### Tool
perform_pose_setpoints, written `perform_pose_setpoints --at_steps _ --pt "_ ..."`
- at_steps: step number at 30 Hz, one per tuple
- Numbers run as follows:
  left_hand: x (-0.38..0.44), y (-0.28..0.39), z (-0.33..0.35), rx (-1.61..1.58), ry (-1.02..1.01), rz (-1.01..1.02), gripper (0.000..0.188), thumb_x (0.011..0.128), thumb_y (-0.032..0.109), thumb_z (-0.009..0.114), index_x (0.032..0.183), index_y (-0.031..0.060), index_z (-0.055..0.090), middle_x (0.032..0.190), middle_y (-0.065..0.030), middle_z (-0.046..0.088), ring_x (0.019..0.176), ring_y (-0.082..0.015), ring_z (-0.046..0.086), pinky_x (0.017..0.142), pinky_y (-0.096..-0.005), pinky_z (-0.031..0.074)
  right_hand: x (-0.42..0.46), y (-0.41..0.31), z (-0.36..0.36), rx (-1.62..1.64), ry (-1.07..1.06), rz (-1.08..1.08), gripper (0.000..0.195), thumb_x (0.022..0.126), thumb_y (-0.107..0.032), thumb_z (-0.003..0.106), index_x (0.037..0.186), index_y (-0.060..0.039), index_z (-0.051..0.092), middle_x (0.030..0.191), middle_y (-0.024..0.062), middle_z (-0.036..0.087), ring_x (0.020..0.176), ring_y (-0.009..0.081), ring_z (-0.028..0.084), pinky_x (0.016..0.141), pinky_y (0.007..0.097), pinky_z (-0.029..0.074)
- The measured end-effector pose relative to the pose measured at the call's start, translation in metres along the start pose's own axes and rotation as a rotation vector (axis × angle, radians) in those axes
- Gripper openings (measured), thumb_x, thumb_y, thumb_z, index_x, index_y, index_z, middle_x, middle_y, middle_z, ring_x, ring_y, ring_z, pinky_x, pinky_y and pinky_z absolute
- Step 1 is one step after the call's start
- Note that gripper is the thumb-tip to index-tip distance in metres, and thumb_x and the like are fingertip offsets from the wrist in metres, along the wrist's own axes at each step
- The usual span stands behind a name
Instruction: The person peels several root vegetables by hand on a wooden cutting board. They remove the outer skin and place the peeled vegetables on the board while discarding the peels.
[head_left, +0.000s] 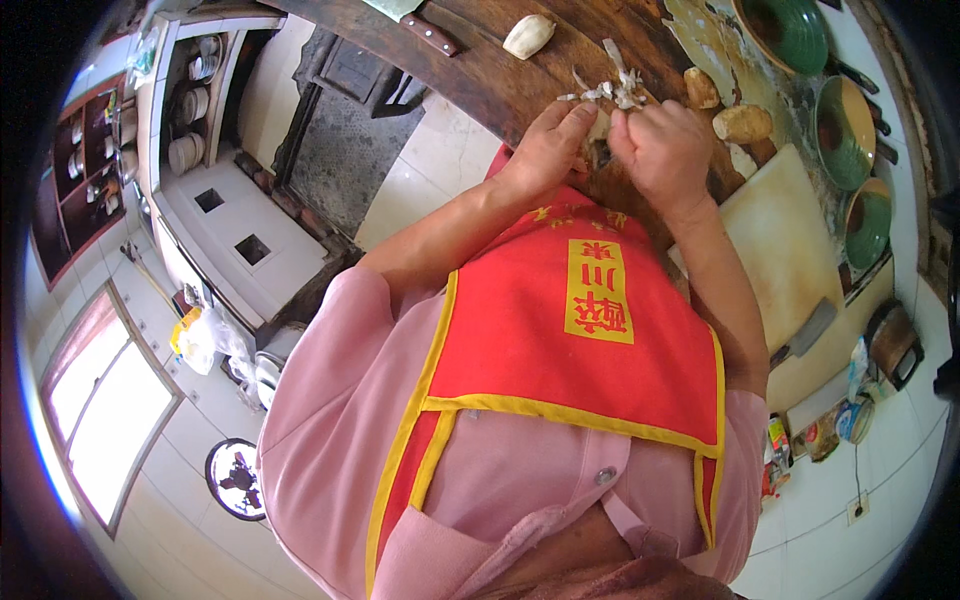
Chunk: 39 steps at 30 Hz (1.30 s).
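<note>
Over the brown wooden worktop, my left hand curls its fingers around a pale vegetable piece, only partly seen. Close beside it my right hand is bent into a fist; what it grips is hidden. A small dark patch shows below the piece, too unclear to name. White peelings or shreds lie just beyond my fingertips. Farther off rests a peeled, pale root vegetable. Two brownish, unpeeled-looking ones lie to the right of my right hand.
A knife with a riveted brown handle lies at the far left. On the right are a pale cutting board, a cleaver and green bowls along the wall. A dark stove-like unit stands left of the worktop.
</note>
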<state>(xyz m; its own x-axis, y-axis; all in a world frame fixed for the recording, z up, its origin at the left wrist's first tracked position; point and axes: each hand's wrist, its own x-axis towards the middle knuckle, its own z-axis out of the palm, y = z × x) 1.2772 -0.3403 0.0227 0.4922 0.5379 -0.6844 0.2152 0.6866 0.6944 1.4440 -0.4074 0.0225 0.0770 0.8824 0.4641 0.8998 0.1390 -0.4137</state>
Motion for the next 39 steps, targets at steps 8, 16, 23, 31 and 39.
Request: perform_pose_setpoints --at_steps 8,16,23,31,39 --pt "-0.002 -0.009 -0.008 -0.069 -0.040 -0.093 0.040 0.109 0.039 0.056 0.125 0.0030 0.057 0.091 -0.0057 0.064 0.065 -0.0142 0.059 0.057 -0.0312 0.050 -0.023 0.012 0.016 0.062 0.035 0.059 0.031 0.091 -0.015 0.074 0.066 -0.0091 0.056 0.066 0.0082 0.056 0.063 0.0314 0.056 0.059 0.0447 0.045" --pt "-0.008 0.008 -0.018 -0.238 -0.122 -0.190 0.035 0.109 0.044 0.053 0.118 0.0105 0.061 0.095 -0.0049 0.067 0.069 -0.0180 0.062 0.052 -0.0297 0.045 -0.064 0.067 0.020 -0.104 -0.006 0.263 0.038 0.097 -0.020 0.072 0.063 -0.0103 0.057 0.065 0.0103 0.058 0.063 0.0330 0.057 0.059 0.0463 0.046" --pt "0.008 0.003 -0.010 -0.379 -0.032 -0.282 0.035 0.107 0.049 0.056 0.111 0.0150 0.063 0.090 -0.0017 0.065 0.074 -0.0162 0.062 0.052 -0.0284 0.045 -0.011 -0.005 0.005 0.088 0.045 0.081 0.034 0.094 -0.015 0.074 0.067 -0.0069 0.054 0.065 0.0106 0.050 0.062 0.0329 0.053 0.059 0.0452 0.043" --pt "-0.010 0.025 -0.015 -0.253 -0.156 -0.297 0.039 0.106 0.045 0.057 0.120 0.0088 0.064 0.097 -0.0069 0.069 0.075 -0.0196 0.063 0.053 -0.0318 0.048 -0.051 0.058 0.018 -0.105 0.003 0.217 0.030 0.095 -0.019 0.073 0.069 -0.0101 0.061 0.069 0.0074 0.061 0.066 0.0307 0.061 0.060 0.0449 0.049" --pt "0.010 0.001 -0.019 -0.144 -0.219 -0.199 0.035 0.109 0.041 0.053 0.123 0.0097 0.062 0.101 -0.0091 0.071 0.079 -0.0217 0.070 0.051 -0.0304 0.051 -0.018 0.010 0.006 0.076 0.000 0.130 0.038 0.097 -0.021 0.072 0.066 -0.0079 0.056 0.067 0.0118 0.055 0.064 0.0340 0.055 0.060 0.0456 0.044"
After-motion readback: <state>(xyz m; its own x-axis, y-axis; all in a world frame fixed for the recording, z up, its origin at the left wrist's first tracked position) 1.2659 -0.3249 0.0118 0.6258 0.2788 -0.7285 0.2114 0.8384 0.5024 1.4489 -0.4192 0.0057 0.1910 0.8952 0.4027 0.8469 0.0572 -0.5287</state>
